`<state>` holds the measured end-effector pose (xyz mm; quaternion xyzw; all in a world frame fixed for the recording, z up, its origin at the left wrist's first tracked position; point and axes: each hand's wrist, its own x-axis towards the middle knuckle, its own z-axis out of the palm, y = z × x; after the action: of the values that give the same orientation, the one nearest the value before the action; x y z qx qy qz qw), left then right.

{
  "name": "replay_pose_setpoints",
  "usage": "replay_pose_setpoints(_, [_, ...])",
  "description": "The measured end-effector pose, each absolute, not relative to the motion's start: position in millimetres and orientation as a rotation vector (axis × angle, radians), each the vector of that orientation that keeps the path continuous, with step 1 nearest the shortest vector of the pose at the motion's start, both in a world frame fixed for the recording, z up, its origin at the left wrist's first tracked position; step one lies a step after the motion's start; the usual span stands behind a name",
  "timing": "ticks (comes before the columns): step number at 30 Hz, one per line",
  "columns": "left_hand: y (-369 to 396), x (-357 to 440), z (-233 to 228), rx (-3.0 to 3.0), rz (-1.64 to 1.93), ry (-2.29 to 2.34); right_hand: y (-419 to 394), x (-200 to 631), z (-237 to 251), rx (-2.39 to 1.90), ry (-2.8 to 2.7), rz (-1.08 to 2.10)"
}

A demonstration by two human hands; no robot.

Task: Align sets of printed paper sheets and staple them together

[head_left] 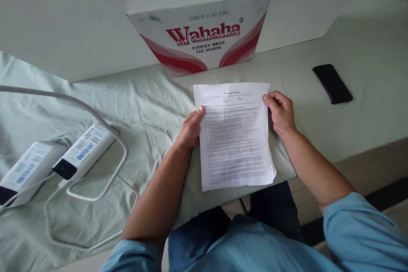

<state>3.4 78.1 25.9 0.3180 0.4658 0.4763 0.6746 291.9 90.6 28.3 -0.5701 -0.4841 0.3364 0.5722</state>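
A small stack of printed paper sheets [236, 144] is held up in front of me, above the edge of the cloth-covered surface. My left hand [191, 128] grips its left edge with the thumb on top, the other fingers mostly hidden beneath. On the upper right edge, my right hand [281, 110] pinches the sheets between thumb and curled fingers. The top page carries a short heading and dense lines of text too small to read. At the lower right corner, the edges of several sheets show slightly fanned.
Behind the paper stands a Wahaha water carton [204, 29] against white panels. A black phone [332, 83] lies to the right. On the left are two white power banks [86, 148] [28, 172] with white cables [95, 197] looping over the green cloth [143, 97].
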Motion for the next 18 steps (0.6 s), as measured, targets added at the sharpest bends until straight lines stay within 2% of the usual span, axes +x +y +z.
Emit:
replay_pose_setpoints(4, [78.4, 3.4, 26.2, 0.720, 1.072, 1.056, 95.1, 294.1, 21.4, -1.285, -1.115, 0.781])
replay_pose_setpoints(10, [77.6, 2.3, 23.4, 0.747, 1.057, 1.021, 90.1, 289.5, 35.8, -1.161, -1.057, 1.145])
replay_pose_setpoints(18, [82.1, -1.6, 25.0, 0.791, 1.028, 0.899, 82.5, 289.9, 44.2, -1.322, -1.172, 1.104])
